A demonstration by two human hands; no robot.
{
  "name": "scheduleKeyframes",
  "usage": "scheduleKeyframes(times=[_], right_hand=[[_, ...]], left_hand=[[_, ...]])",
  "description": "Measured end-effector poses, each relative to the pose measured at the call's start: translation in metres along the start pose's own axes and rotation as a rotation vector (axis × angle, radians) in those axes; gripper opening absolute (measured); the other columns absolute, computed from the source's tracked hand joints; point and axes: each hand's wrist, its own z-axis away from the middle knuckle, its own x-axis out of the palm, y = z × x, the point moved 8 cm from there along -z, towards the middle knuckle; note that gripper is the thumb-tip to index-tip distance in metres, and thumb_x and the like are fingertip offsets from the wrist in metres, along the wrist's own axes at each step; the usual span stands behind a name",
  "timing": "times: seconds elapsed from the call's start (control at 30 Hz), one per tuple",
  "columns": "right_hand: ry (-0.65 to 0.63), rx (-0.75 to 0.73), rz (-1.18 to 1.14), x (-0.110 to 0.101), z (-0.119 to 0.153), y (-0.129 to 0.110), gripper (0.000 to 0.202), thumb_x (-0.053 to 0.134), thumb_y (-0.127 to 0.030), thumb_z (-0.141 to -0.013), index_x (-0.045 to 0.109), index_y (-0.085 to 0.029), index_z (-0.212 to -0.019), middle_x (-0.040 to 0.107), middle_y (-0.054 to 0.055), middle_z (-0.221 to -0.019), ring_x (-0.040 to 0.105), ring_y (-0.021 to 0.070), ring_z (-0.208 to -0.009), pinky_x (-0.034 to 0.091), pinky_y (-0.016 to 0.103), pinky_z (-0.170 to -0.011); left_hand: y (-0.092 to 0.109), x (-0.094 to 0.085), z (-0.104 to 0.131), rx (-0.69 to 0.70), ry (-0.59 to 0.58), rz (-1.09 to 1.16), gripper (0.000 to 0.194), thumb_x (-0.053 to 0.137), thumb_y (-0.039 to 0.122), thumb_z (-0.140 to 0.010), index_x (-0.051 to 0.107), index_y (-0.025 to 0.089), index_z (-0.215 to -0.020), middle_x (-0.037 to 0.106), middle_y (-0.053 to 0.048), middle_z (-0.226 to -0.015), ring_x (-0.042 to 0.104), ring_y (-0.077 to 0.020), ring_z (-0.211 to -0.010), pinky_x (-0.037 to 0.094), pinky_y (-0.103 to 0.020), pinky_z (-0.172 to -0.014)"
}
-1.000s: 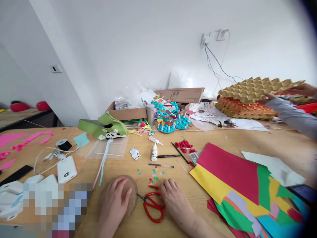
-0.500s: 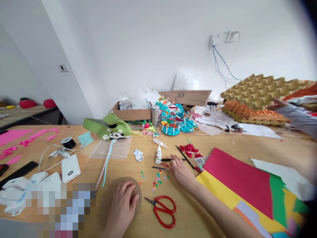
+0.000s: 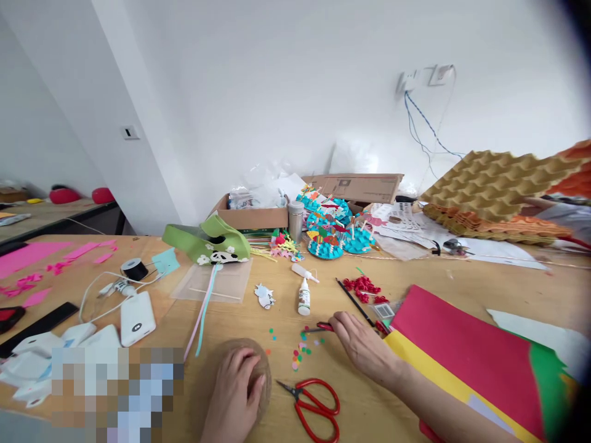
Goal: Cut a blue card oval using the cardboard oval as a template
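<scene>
My left hand [image 3: 235, 389] lies over a round brown piece with a coarse, twine-like surface [image 3: 262, 358]. Its fingers curl over the top, with the thumb on the right; much of the piece is hidden. To the right, my right hand [image 3: 364, 342] is closed on small scissors with red and black handles [image 3: 325, 327], whose dark blades point left. Small coloured paper dots [image 3: 300, 352] are scattered between the hands. Large red-handled scissors [image 3: 318, 406] lie on the table beside the left hand. A white glue bottle [image 3: 304, 299] stands beyond the dots.
A cow-like cutout [image 3: 265, 296] and a green panda headband [image 3: 217, 246] lie left of the glue. Red curls [image 3: 362, 287] and a black pencil [image 3: 353, 300] lie beyond my right hand. Coloured sheets [image 3: 466, 344] cover the right side. Another person's sleeve shows near egg trays [image 3: 498, 181].
My right hand has drawn slightly back toward me, and the small scissors have come with it. The left hand stays on the brown piece. The egg tray at right has tilted and shifted.
</scene>
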Motion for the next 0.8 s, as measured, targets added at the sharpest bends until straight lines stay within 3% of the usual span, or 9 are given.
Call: scheduleKeyframes(times=[0.07,0.13,0.23,0.3,0.37,0.5,0.6,0.8], right_hand=[[0.040,0.113,-0.070,-0.002,0.000,0.023,0.032,0.031,-0.004,-0.090,0.049,-0.014,-0.115,0.057,0.011,-0.099,0.058,0.0205,-0.086,0.046,0.030,-0.075],[0.019,0.345,-0.092,0.004,-0.005,0.058,0.025,0.032,-0.013,-0.095,0.048,-0.013,-0.114,0.056,0.012,-0.098,0.061,0.0210,-0.084,0.046,0.029,-0.069],[-0.146,0.679,-0.068,0.024,-0.012,0.102,0.025,0.042,-0.026,-0.095,0.048,-0.009,-0.113,0.056,0.018,-0.103,0.062,0.0261,-0.092,0.046,0.030,-0.069],[-0.260,0.766,-0.070,0.038,-0.018,0.116,0.023,0.046,-0.023,-0.093,0.051,-0.006,-0.108,0.057,0.023,-0.104,0.061,0.0296,-0.098,0.046,0.031,-0.072],[-0.314,0.783,-0.083,0.047,-0.023,0.120,0.017,0.045,-0.013,-0.090,0.055,-0.006,-0.101,0.060,0.024,-0.099,0.061,0.0308,-0.097,0.045,0.031,-0.072],[-0.340,0.756,-0.130,0.052,-0.029,0.120,0.026,0.038,0.001,-0.084,0.059,-0.008,-0.097,0.063,0.021,-0.102,0.061,0.0277,-0.102,0.043,0.030,-0.077],[-0.353,0.767,-0.181,0.050,-0.035,0.121,0.024,0.037,-0.004,-0.087,0.059,-0.008,-0.094,0.064,0.022,-0.102,0.061,0.0262,-0.102,0.043,0.029,-0.078],[-0.399,0.796,-0.338,0.057,-0.070,0.101,0.025,0.035,-0.023,-0.094,0.057,-0.011,-0.097,0.069,0.012,-0.083,0.066,0.0176,-0.071,0.043,0.024,-0.060]], left_hand=[[-0.001,0.001,0.000,0.012,0.010,0.002,0.027,0.053,0.027,-0.083,0.068,0.019,-0.104,0.066,-0.012,-0.109,0.061,-0.0264,-0.105,0.052,-0.046,-0.090],[-0.001,0.001,0.000,0.010,0.012,0.004,0.027,0.053,0.027,-0.084,0.068,0.019,-0.104,0.066,-0.012,-0.109,0.061,-0.0263,-0.105,0.052,-0.046,-0.090],[0.000,0.001,-0.001,-0.010,-0.001,0.007,0.027,0.053,0.025,-0.083,0.068,0.019,-0.104,0.066,-0.012,-0.110,0.061,-0.0265,-0.106,0.051,-0.047,-0.092],[0.001,-0.001,-0.001,-0.026,-0.013,0.013,0.026,0.053,0.025,-0.083,0.068,0.019,-0.103,0.066,-0.012,-0.110,0.060,-0.0265,-0.106,0.050,-0.047,-0.092],[0.002,-0.003,-0.002,-0.036,-0.023,0.022,0.025,0.053,0.023,-0.083,0.068,0.020,-0.101,0.066,-0.011,-0.110,0.060,-0.0260,-0.107,0.050,-0.046,-0.093],[0.003,-0.004,-0.001,-0.050,-0.041,0.046,0.025,0.053,0.022,-0.082,0.067,0.020,-0.102,0.065,-0.010,-0.112,0.058,-0.0257,-0.109,0.048,-0.045,-0.095],[0.002,-0.002,-0.001,-0.070,-0.073,0.070,0.026,0.052,0.021,-0.082,0.067,0.020,-0.103,0.063,-0.010,-0.113,0.056,-0.0257,-0.111,0.046,-0.046,-0.097],[0.002,-0.001,-0.002,-0.101,-0.131,0.106,0.028,0.048,0.022,-0.084,0.066,0.019,-0.105,0.061,-0.011,-0.117,0.053,-0.0262,-0.114,0.042,-0.047,-0.100]])
